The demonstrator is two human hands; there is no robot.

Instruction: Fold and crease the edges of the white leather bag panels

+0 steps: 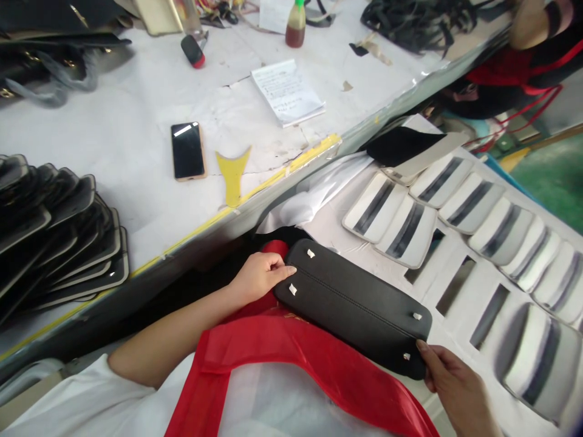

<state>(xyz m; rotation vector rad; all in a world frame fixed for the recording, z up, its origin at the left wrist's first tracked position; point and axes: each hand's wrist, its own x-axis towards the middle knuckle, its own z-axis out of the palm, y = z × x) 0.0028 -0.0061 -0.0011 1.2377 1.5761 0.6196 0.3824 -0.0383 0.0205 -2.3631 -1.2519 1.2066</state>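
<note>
A long black bag base panel with rounded corners is held in front of my red apron. Stitching runs lengthwise along its middle, and a small whitish piece sits near each corner. My left hand pinches the panel's left end, thumb on top. At the opposite end, my right hand grips the lower right corner between thumb and fingers. The fingers under the panel are hidden. Close beyond my right hand lie pale panels with a dark stripe, one stack being nearest.
Black panels are piled at the left of the white table. A phone, a yellow forked piece, a notepad and a green-capped bottle lie or stand there. More striped panels cover the right-hand surface. Part of another person shows at upper right.
</note>
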